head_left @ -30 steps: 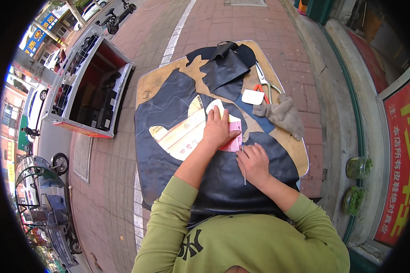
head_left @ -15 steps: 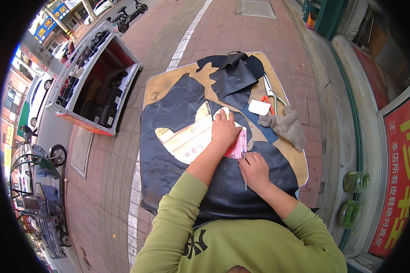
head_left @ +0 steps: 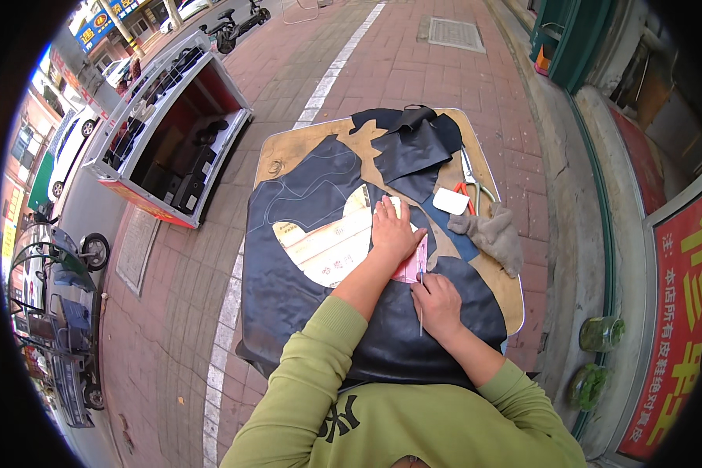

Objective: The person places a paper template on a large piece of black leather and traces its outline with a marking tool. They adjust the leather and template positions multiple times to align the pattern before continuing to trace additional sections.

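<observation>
A large sheet of black leather covers most of a small wooden table. On it lies a cream cardboard pattern with a pink piece at its right end. My left hand presses flat on the pattern, fingers spread. My right hand sits just right of the pink piece and grips a thin silver pen, its tip touching the leather at the pattern's edge.
Smaller black leather scraps lie at the table's far end. Scissors with orange handles, a white chalk piece and a grey cloth lie along the right side. A red display cart stands left; two glass jars sit on the curb.
The view has shifted slightly. My left hand stays pressed on the pattern, and my right hand with the pen has edged along the pattern's border near the pink piece.
</observation>
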